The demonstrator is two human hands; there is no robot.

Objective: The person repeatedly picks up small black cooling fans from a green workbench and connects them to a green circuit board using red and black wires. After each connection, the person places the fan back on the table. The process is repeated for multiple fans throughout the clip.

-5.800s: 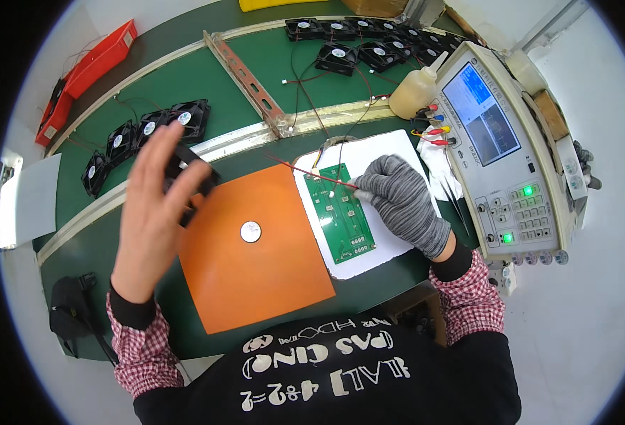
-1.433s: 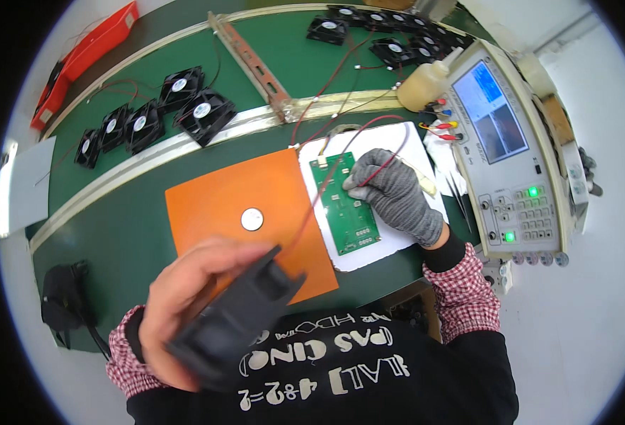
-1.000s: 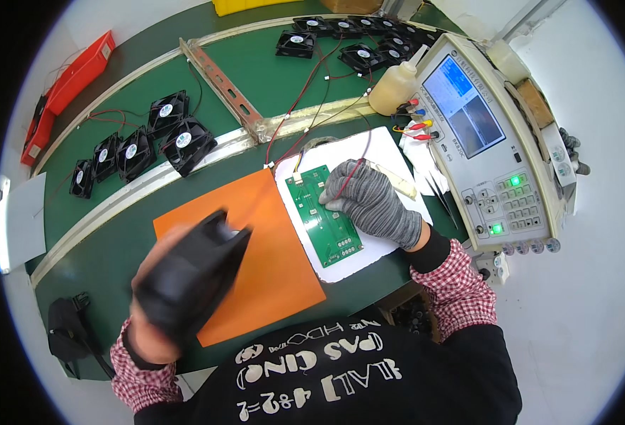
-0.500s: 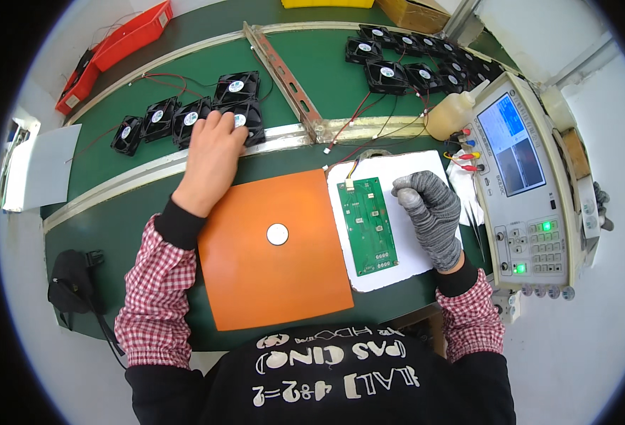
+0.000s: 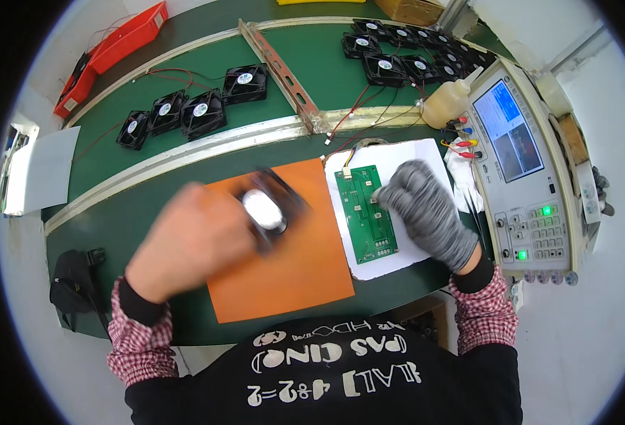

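Observation:
My bare left hand (image 5: 192,241), smeared by motion, grips a black square cooling fan (image 5: 293,198) above the orange mat (image 5: 302,283). A white oval shows at the fan's middle; whether it is the fan's label or the mat's white disc is hard to tell. My right hand (image 5: 429,216), in a grey knit glove, is closed with its fingertips together at the right edge of a green circuit board (image 5: 362,227). Anything inside those fingers is hidden. Beneath the board lies a white pad (image 5: 411,263), and a small plug with coloured wires (image 5: 349,170) sits at the board's far end.
Several black fans (image 5: 203,113) stand beyond the metal rail at left, more (image 5: 387,69) at far right. A slotted metal bar (image 5: 281,74) divides them. At right are a squeeze bottle (image 5: 445,106), tweezers (image 5: 477,225) and a test instrument (image 5: 514,170). A black pouch (image 5: 72,287) lies left.
My left hand has taken one fan from the left group and brought it back over the orange mat. My right hand has shifted slightly left, to the board's edge.

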